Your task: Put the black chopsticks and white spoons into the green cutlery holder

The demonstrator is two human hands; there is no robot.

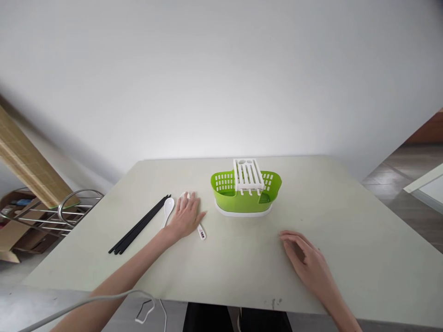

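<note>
My left hand [187,219] lies palm down over a long white spoon-like utensil [202,234], with its fingers stretched out. The utensil's handle, with dark print on it, shows beyond my thumb; its head is mostly hidden under my fingers. Left of that hand lies a white soup spoon [168,206], and several black chopsticks [138,227] lie together beside it. My right hand [304,258] rests on its side on the table, loosely curved and holding nothing. A green basket [226,203] with a white base and a white slotted rack [248,175] across its top stands between and beyond my hands.
The pale table [242,267] backs onto a white wall [221,83]. A grey cable [114,297] runs across my left forearm at the front. On the left are a metal rack [65,214], a cardboard box [14,235] and a leaning wooden-looking board [31,161].
</note>
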